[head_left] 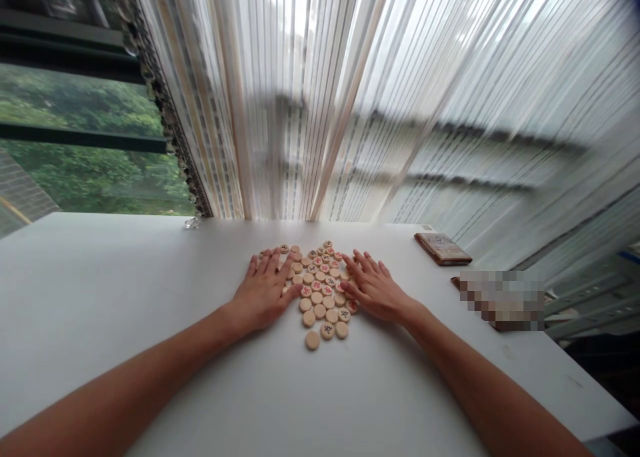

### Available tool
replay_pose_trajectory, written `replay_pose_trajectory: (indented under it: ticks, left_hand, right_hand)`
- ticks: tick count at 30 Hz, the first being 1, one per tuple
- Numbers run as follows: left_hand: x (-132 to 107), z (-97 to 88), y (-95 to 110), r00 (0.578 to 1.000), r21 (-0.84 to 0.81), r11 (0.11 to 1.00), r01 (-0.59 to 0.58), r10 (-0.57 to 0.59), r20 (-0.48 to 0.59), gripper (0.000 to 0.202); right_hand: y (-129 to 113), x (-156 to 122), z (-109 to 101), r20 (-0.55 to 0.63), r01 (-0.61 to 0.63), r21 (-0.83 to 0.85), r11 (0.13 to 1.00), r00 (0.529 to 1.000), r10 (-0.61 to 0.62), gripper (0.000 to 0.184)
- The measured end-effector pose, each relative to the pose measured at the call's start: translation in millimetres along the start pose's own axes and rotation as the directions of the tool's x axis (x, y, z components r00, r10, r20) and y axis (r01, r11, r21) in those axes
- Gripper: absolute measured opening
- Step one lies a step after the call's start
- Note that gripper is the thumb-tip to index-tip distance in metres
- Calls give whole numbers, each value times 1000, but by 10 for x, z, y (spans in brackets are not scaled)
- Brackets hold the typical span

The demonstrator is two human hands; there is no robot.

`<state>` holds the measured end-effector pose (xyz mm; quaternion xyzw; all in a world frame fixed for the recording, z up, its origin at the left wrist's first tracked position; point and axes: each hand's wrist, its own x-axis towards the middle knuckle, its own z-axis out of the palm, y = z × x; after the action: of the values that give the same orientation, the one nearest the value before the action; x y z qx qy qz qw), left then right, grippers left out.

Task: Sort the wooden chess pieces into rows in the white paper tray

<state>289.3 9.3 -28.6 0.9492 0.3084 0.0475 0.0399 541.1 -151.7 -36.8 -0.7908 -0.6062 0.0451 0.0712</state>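
Many round wooden Chinese chess pieces [319, 298] lie in a loose cluster on the white table [210, 390]. Some show red or black characters; others are plain side up. Along the cluster's left side, my left hand [265, 287] lies flat with fingers spread, covering a few pieces. My right hand [375, 287] rests on the right side, its fingers apart and reaching over the edge pieces. Neither hand grasps a piece. At the near end of the cluster lies a plain piece [312, 340], next to one with a black character [327, 330].
A brown flat box [443, 249] lies at the table's right edge. Nearer, another brown-edged object [495, 304] is mostly blurred by pixels. A small clear object [192, 223] sits at the back left edge. Striped sheer curtains [310, 97] hang behind the table, beside a window [85, 110].
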Motion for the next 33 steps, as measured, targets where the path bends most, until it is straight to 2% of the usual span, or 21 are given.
replay_pose_trajectory:
  ticks: [5,10,13,17,20,23,28,33]
  left_hand:
    - [-61,-46,51,998,80,995,54,-53,-22,69]
    - [-157,-61,153,998,110,992,60,-59,-12,68]
    - [-213,-54,219,1000,86,996,-19,18,12,66]
    - [-264,-48,259,981,27,982,-189,187,48,65]
    - [-276,-55,256,962,-12,965,-261,261,77,71]
    - [-275,-65,249,949,-26,954,-300,301,93,82]
    - [-280,-70,263,935,-44,942,-333,336,113,84]
    - [-259,-97,276,959,-62,962,-267,272,75,78]
  right_hand:
    - [63,38,28,10,-52,-9,999,999,52,85]
    - [36,34,1,20,44,2,999,999,-44,82]
    - [-34,5,-31,42,132,19,991,990,-132,80]
    - [-176,-64,-78,52,270,51,961,961,-273,82]
    - [-284,-118,-98,46,364,60,929,929,-367,85]
    - [-346,-141,-88,36,403,61,913,913,-406,93]
    - [-271,-90,-29,40,321,14,947,946,-321,87]
    - [-83,-20,0,-4,210,-8,978,978,-210,86]
